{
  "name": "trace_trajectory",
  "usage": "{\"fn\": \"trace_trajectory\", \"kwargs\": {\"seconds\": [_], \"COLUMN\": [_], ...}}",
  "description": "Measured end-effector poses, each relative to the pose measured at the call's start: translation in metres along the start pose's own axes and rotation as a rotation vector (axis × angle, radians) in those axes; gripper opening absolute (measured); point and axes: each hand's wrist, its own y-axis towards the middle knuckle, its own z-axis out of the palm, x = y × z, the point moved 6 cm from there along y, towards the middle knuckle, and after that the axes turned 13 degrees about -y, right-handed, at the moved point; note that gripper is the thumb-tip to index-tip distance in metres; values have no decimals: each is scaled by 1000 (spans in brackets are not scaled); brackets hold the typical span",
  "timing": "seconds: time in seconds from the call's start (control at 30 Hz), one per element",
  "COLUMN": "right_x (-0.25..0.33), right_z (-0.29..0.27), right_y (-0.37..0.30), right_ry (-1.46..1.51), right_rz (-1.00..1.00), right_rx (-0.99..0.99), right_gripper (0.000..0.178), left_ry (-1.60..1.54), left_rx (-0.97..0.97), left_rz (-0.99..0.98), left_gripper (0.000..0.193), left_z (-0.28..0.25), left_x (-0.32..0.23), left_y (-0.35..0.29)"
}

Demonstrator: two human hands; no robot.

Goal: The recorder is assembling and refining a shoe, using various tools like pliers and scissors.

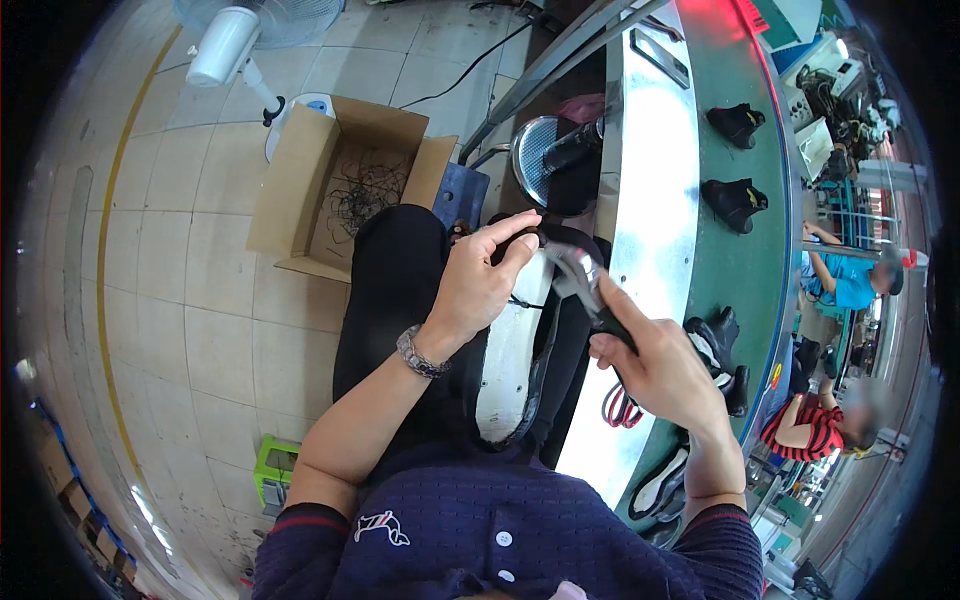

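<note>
A shoe upper on its last (505, 395) lies bottom up along my lap, its long white insole board showing inside a black rim. A thin dark cord crosses the board near the middle. My left hand (484, 278) is closed on the far end of the shoe, thumb and fingers pinching its black edge. My right hand (665, 365) grips the dark handle of metal pliers (576, 268), whose head is at that same end, beside my left fingertips. Motion blurs the pliers, so I cannot tell whether their jaws bite the edge.
An open cardboard box (300, 190) with tangled dark scraps stands on the floor at the left, by a white fan (222, 48). To the right, a metal ledge (655, 180) borders a green conveyor belt (745, 270) carrying black shoes (735, 205). Red-handled scissors (622, 408) lie nearby.
</note>
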Motion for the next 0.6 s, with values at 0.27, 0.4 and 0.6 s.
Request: {"fn": "trace_trajectory", "kwargs": {"seconds": [0.27, 0.4, 0.6], "right_x": [3, 26, -6], "right_z": [16, -19, 26], "right_y": [26, 8, 29], "right_ry": [-264, -202, -222], "right_rz": [-91, -122, -36], "right_rx": [-342, -471, -328], "right_gripper": [70, 66, 67], "left_ry": [86, 208, 45], "left_rx": [84, 70, 125], "left_rz": [72, 83, 81], "left_gripper": [34, 35, 38], "left_z": [2, -1, 2], "left_x": [-1, -8, -1], "left_y": [2, -3, -1]}}
